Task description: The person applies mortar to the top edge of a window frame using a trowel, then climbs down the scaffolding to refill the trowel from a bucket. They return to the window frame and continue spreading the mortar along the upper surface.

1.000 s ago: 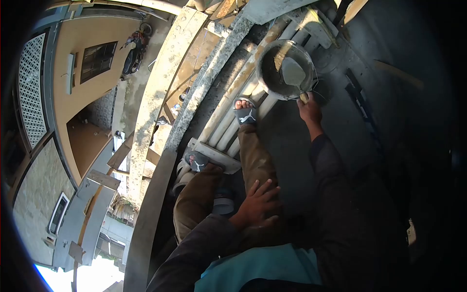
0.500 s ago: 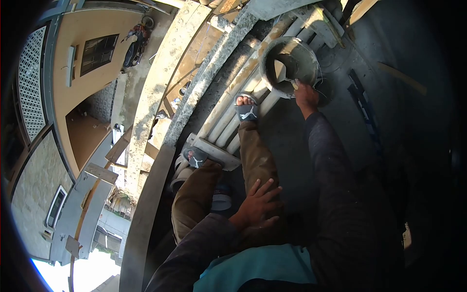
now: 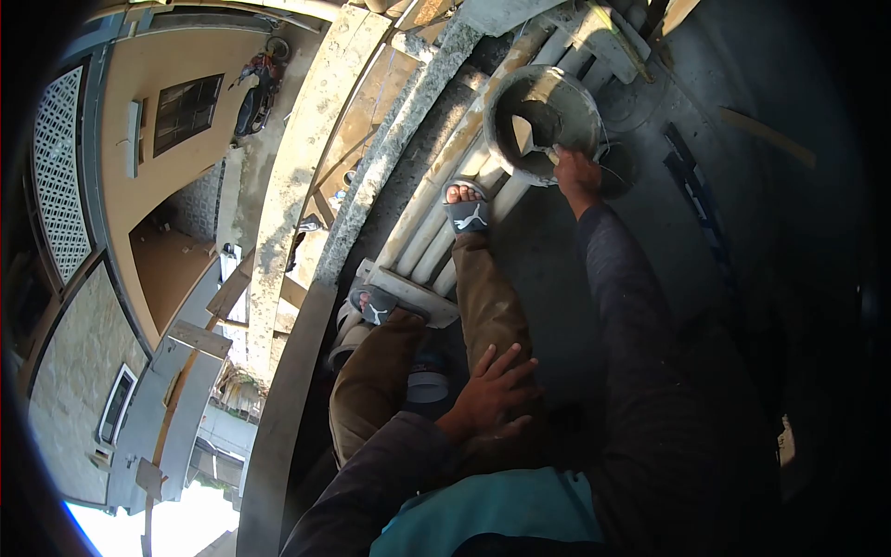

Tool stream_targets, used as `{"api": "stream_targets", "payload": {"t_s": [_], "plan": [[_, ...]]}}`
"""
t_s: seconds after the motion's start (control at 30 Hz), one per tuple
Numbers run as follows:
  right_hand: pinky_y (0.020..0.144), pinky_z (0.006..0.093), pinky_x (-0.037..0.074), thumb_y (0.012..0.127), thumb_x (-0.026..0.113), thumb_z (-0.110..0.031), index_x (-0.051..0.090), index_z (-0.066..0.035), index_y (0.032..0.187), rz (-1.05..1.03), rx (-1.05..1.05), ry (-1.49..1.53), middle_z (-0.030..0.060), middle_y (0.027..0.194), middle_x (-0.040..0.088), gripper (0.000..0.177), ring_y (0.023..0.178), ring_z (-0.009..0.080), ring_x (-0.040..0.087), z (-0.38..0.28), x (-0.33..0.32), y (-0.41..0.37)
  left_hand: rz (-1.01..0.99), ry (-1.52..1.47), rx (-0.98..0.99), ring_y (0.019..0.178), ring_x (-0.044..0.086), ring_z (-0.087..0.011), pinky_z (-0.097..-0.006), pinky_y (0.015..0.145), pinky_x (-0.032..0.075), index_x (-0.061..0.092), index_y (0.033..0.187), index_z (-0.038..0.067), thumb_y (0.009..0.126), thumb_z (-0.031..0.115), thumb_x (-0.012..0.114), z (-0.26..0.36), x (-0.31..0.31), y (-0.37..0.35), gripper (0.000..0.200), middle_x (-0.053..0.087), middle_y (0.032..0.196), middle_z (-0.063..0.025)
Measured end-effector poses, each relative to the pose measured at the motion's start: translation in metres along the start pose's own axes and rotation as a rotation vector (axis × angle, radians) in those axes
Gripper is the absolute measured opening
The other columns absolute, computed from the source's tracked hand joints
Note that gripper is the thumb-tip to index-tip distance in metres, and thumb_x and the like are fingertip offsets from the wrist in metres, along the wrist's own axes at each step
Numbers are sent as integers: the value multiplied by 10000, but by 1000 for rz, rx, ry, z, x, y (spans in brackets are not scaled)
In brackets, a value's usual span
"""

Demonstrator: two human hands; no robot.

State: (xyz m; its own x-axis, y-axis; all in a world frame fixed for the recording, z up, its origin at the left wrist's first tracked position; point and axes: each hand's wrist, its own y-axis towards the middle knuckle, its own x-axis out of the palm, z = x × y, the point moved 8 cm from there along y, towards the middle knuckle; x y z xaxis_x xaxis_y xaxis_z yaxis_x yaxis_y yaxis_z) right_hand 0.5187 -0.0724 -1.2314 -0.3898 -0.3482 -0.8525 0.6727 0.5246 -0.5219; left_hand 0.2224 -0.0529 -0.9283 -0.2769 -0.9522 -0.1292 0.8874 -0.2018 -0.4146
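Note:
My right hand (image 3: 578, 174) is closed around the handle of a trowel (image 3: 522, 133) at the near rim of a round bucket (image 3: 497, 153). The trowel's pale blade reaches inside, over grey wet mortar (image 3: 546, 119) that coats the bucket's inner wall. Fingers spread, my left hand (image 3: 490, 395) lies on the brown trousers at my knee and holds nothing. My feet, in dark sandals (image 3: 470, 215), stand on pale round poles beside the bucket.
The poles (image 3: 422, 227) lie side by side next to a rough concrete ledge (image 3: 380, 172). Beyond it are a plank (image 3: 311, 139), a lower yard and a parked motorcycle (image 3: 257, 93). A dark blue bar (image 3: 691, 181) and a wood strip (image 3: 766, 135) lie right of the bucket.
The camera view has shifted slightly. My right hand and the trowel have moved a little within the bucket, and the blade is turned somewhat differently. My left hand stays on the knee.

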Motion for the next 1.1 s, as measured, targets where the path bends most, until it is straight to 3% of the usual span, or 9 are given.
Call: {"api": "stream_targets", "payload": {"t_s": [0.07,0.17,0.3,0.37,0.57,0.67,0.8,0.87,1.1], "plan": [[779,437,516,863,558,-288,608,-282,1201,-169,97,52,103,1012,665,342,918,320,647,0,0,-2,-8,0,-5,1414,187,-364,-588,1120,134,626,1182,246,695,372,714,1,0,0,511,377,1449,-79],[812,430,515,860,553,-280,584,-306,1238,-254,99,164,97,1045,664,381,954,318,639,10,-13,-4,-14,-5,-4,1414,187,-364,-591,1119,137,627,1181,245,690,370,717,-1,2,-1,515,378,1449,-78],[808,438,514,858,540,-289,571,-314,1253,-160,34,224,98,1050,661,396,972,311,634,11,-30,-9,-17,-6,-9,1413,189,-364,-592,1118,139,628,1179,246,688,369,717,1,3,-1,514,383,1446,-79],[802,438,513,886,507,-291,583,-278,1232,-260,236,130,113,1073,651,355,991,311,626,15,-25,-7,-4,3,0,1412,193,-365,-591,1118,141,631,1178,245,688,373,712,0,1,0,512,389,1441,-82],[790,436,514,932,450,-254,622,-208,1138,-141,200,89,126,1001,659,272,980,324,628,-3,-5,-2,-7,3,-4,1411,195,-366,-589,1118,143,633,1178,247,693,383,702,-1,1,-1,509,388,1441,-81],[810,441,504,927,459,-247,612,-220,1159,-281,225,109,121,1026,657,279,1004,324,625,-6,-11,-6,-2,-4,4,1411,195,-366,-589,1118,145,633,1176,246,694,379,702,-1,1,-2,505,386,1441,-80],[838,446,493,928,461,-235,602,-217,1178,-139,66,54,115,1091,648,288,1046,311,617,-17,-15,-5,9,-6,4,1410,195,-365,-589,1118,146,634,1173,246,695,377,702,-1,0,-3,500,385,1441,-80],[851,451,488,930,464,-234,608,-214,1172,-296,238,98,112,1091,654,283,1051,304,621,-17,-15,-5,15,-7,-2,1410,195,-365,-589,1118,148,635,1169,246,698,376,703,-2,1,-4,493,383,1443,-78],[882,438,479,952,428,-272,612,-216,1168,-294,297,84,106,1091,656,290,1056,298,619,-18,-13,-11,43,-24,1,1415,190,-356,-585,1121,145,634,1168,254,706,374,704,-3,-1,-5,483,378,1448,-72]]}}
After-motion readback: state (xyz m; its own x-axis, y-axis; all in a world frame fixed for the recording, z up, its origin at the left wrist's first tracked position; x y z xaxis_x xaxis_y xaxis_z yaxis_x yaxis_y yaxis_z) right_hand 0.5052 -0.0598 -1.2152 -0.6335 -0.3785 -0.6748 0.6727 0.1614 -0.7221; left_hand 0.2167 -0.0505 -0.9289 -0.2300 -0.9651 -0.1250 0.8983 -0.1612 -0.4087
